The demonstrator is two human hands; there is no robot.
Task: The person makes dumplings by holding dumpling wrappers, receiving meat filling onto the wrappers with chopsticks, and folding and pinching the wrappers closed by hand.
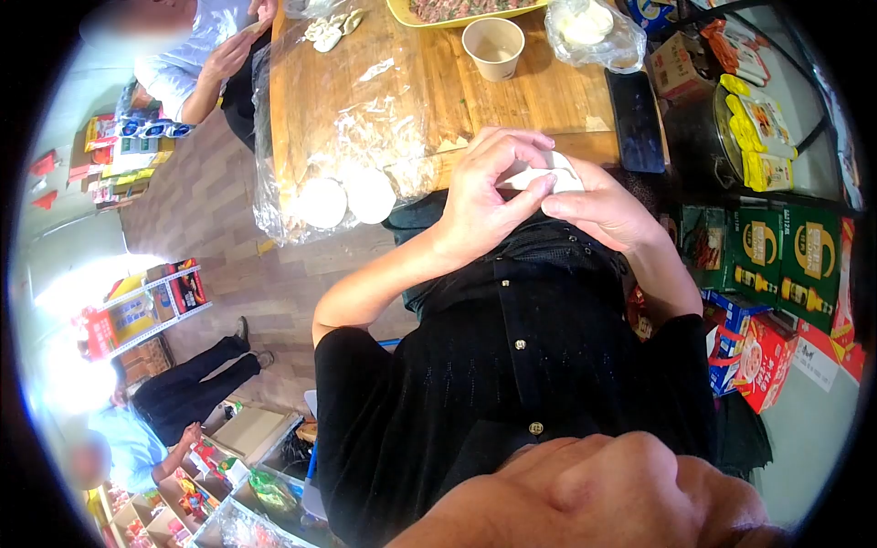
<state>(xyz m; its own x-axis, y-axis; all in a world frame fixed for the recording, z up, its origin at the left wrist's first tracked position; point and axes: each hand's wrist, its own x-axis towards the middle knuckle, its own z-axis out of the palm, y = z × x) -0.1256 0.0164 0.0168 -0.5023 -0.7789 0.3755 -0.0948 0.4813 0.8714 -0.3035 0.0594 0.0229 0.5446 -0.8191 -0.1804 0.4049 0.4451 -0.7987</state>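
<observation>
Between my two hands is a white dough piece [541, 175], folded and partly covered by the fingers. My left hand [489, 187] pinches its near edge with thumb and fingers. From the other side my right hand [598, 203] cups it, with the thumb on the edge. Two round white dough wrappers, one [322, 203] beside the other [371, 194], lie on clear plastic film [388, 119] at the table's near left corner. Farther back stand a paper cup [493, 50] and a yellow tray [416, 18] of minced filling.
The wooden table [448, 100] holds a phone [636, 122], a bag of white dough [585, 26] and shaped dough pieces [331, 32]. Across its left corner a person [174, 68] holds something small. Another person [137, 438] stands by shelves. Boxes [786, 256] and a pot line the right.
</observation>
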